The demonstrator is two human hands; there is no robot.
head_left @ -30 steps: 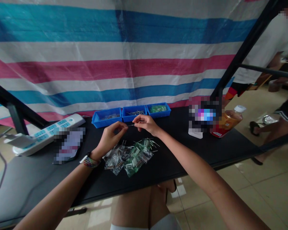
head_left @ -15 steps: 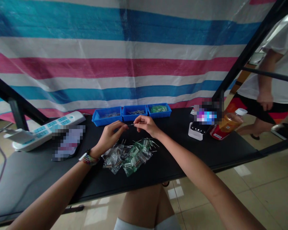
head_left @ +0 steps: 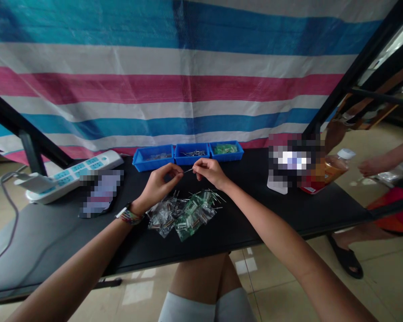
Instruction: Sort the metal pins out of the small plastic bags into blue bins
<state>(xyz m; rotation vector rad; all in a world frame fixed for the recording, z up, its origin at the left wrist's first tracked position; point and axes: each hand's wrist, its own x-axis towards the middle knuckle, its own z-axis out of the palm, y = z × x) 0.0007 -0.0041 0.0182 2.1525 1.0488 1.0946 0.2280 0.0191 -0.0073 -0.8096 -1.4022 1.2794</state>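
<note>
Between my two hands runs a thin metal pin [head_left: 188, 171], pinched at both ends. My left hand [head_left: 161, 182] closes thumb and forefinger on its left end; my right hand [head_left: 209, 172] grips the right end. Below them on the black table lie small clear bags [head_left: 163, 218] and green bags [head_left: 192, 218] with little metal parts inside. Several loose thin pins [head_left: 216, 197] lie over the bags' right side. Just behind my hands stand three blue bins: the left bin [head_left: 153, 163] holds clear packets, the middle bin [head_left: 192, 158] metal pins, the right bin [head_left: 226, 156] green packets.
A white power strip [head_left: 83, 172] and a blurred flat packet [head_left: 102, 194] lie at the left. To the right are a phone on a white stand [head_left: 277, 182] and a capped bottle [head_left: 337, 166]. A striped sheet [head_left: 195, 89] hangs behind the table [head_left: 248, 228]. Other people stand at the right.
The pin stays pinched between both hands, with only slight finger movement. My view has shifted a little. At the right, one person has moved and another person's arm shows.
</note>
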